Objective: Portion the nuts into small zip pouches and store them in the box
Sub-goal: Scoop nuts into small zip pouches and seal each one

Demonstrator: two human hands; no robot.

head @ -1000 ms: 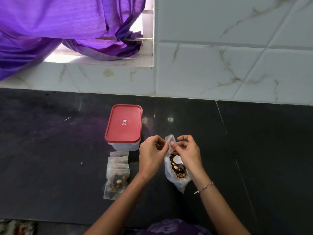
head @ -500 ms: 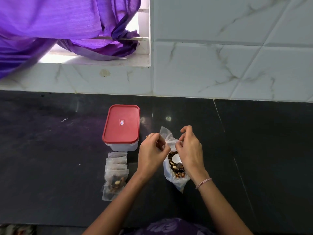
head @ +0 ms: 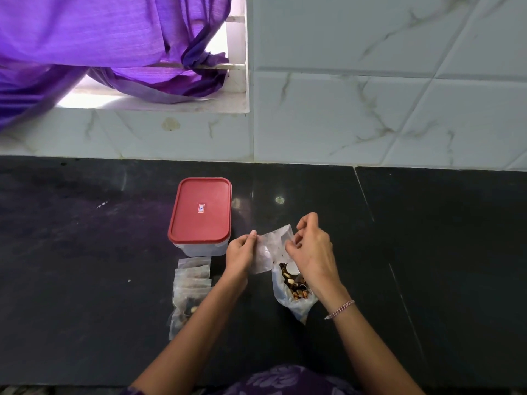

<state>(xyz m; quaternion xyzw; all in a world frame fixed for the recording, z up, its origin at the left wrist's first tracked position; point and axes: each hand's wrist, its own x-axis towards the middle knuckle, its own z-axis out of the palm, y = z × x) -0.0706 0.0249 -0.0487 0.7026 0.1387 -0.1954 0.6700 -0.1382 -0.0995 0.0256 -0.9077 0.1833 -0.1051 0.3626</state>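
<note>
Empty zip pouch [head: 269, 249] is held off the bench, just right of the box [head: 199, 215]. The open nut bag [head: 293, 292] lies right and in front of the box. Step, as I read it: opening the pouch mouth. I'd peel the lips apart at the zip line, not the film, and keep it low near the bag. Left grip [head: 241, 256] pinches the pouch's left edge and right grip [head: 312, 249] its right, both clamped on it. Pouch stack [head: 189, 292] sits in front of the box, whose lid is on.

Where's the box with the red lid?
In the head view, the box sits on the black counter, just beyond the stack of small pouches and left of the left hand, which with the right hand pinches a clear pouch.
</note>
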